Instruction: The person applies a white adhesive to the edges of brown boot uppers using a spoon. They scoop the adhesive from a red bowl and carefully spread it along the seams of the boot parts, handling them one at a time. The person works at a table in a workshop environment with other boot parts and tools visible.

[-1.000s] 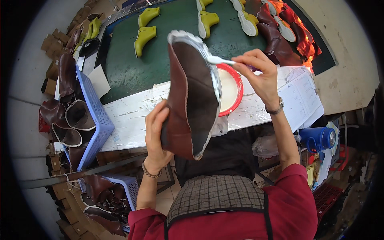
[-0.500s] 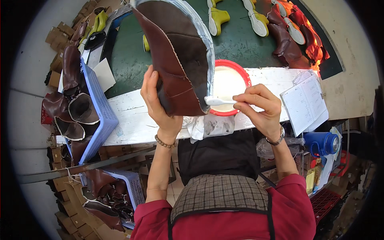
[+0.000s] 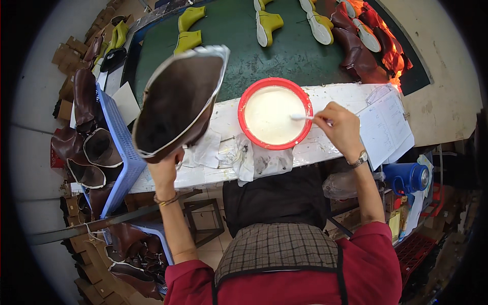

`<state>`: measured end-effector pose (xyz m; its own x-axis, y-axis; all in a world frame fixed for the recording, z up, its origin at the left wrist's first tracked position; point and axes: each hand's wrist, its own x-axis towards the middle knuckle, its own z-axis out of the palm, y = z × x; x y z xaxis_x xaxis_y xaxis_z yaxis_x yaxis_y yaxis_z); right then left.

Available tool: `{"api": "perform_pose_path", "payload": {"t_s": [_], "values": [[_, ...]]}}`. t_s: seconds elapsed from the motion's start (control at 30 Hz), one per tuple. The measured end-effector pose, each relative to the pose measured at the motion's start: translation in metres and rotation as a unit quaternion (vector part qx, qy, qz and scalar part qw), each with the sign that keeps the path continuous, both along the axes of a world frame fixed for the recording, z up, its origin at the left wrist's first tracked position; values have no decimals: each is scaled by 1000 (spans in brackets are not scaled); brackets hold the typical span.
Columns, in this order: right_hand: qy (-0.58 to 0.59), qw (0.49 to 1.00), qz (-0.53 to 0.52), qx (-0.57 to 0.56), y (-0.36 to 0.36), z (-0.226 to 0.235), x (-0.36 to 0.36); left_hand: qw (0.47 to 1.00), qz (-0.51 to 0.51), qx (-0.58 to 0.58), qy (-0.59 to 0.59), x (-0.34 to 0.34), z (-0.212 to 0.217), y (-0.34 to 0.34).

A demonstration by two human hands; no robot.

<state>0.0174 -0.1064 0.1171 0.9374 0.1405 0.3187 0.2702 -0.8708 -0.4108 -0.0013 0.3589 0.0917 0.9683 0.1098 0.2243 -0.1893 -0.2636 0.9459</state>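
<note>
My left hand (image 3: 163,172) holds up a dark brown boot upper (image 3: 175,101) with a pale glued edge, raised over the left part of the white bench (image 3: 325,147). My right hand (image 3: 341,126) grips a small white brush (image 3: 303,117) whose tip dips into the red bowl (image 3: 275,84) of white glue at the bench's middle. The bowl stands on the bench just left of my right hand.
A blue basket (image 3: 118,152) with brown boot uppers (image 3: 90,152) stands at left. Yellow-green lasts (image 3: 189,28) and lasted shoes lie on the green belt (image 3: 295,56) behind. A paper sheet (image 3: 387,127), crumpled rags (image 3: 254,162) and a blue jug (image 3: 406,178) lie at right.
My left hand has tilted the boot upper and swung it to the left. My right hand has moved the brush from the upper's edge down into the glue bowl.
</note>
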Motion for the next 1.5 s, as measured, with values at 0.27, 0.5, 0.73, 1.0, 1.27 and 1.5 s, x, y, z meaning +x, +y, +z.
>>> {"api": "perform_pose_path", "payload": {"t_s": [0.27, 0.5, 0.73, 1.0, 1.27, 1.5], "values": [[-50, 944, 136, 295, 18, 32, 12, 886, -142, -387, 210, -25, 7, 3], [-97, 950, 212, 207, 47, 53, 32, 884, -78, -432, 159, -33, -3, -12], [-49, 945, 204, 251, 53, 52, 20, 858, -100, -460, 204, -34, -6, -21], [-76, 946, 265, 171, 52, 87, 32, 850, -250, -358, 294, -36, 2, -42], [-112, 913, 377, 111, 84, 101, 56, 768, -361, -296, 438, -22, 38, -81], [-84, 897, 365, 234, 74, 85, 56, 821, -284, -429, 247, -35, -14, -61]]}}
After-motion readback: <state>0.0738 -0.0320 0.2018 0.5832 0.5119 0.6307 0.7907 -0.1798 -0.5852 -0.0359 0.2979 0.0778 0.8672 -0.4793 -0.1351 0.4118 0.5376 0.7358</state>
